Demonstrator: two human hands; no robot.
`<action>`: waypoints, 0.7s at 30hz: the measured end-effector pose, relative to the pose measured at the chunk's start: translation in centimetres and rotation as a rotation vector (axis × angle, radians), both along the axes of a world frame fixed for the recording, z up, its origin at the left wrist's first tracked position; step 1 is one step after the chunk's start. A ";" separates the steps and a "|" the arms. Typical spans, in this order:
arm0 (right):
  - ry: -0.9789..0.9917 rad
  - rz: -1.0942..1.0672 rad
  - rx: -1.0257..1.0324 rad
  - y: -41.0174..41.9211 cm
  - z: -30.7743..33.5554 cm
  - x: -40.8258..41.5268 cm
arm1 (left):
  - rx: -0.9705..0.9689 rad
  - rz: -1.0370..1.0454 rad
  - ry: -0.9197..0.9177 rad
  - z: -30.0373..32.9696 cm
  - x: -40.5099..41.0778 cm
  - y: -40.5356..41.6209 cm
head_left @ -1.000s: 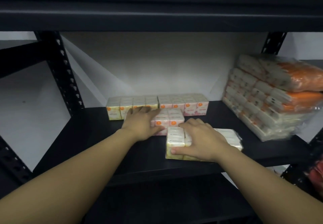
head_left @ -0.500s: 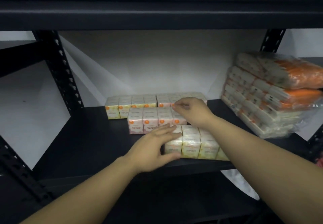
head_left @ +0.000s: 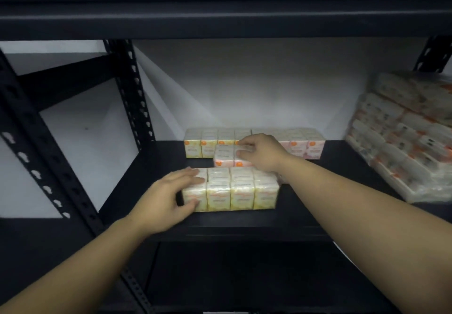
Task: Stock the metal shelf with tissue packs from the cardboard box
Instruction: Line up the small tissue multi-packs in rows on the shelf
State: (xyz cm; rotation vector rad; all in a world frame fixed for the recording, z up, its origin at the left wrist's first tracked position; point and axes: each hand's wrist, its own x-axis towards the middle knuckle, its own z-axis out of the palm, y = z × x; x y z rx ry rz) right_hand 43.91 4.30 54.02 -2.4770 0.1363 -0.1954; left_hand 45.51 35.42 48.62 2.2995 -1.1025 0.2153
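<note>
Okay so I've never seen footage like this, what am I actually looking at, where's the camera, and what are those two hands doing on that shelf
There is no machine here: the camera sits on a person's head and looks forward and down, so the two bare arms reaching in from the bottom are that person's own.

They are working at a black metal shelf against a pale wall. At the back stands a row of small tissue packs. In front of it lies a pink bundle; the right hand rests on it, fingers curled over its top. Nearest the camera is a yellow bundle wrapped in clear film; the left hand cups its left end, thumb on the front face. Both bundles sit on the shelf, not lifted.

At the far right leans a stack of large wrapped tissue packs. The cardboard box is not in view.
</note>
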 end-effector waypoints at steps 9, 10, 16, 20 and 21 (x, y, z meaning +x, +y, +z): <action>-0.053 -0.040 0.022 0.9 -1.6 0.1 | 0.180 0.030 -0.217 0.5 -1.5 -6.1; -0.053 -0.042 0.032 0.5 -1.5 -0.2 | 0.168 0.043 -0.219 0.2 -1.4 -6.2; -0.096 -0.082 -0.032 -3.4 -1.5 -2.5 | 0.126 0.033 -0.252 -0.6 -0.8 -4.8; -0.133 -0.145 -0.104 -6.4 -2.3 -3.6 | 0.124 0.043 -0.261 -0.7 -0.8 -4.8; -0.128 -0.153 -0.129 -6.9 -2.5 -3.8 | 0.119 0.045 -0.262 -0.7 -0.8 -4.8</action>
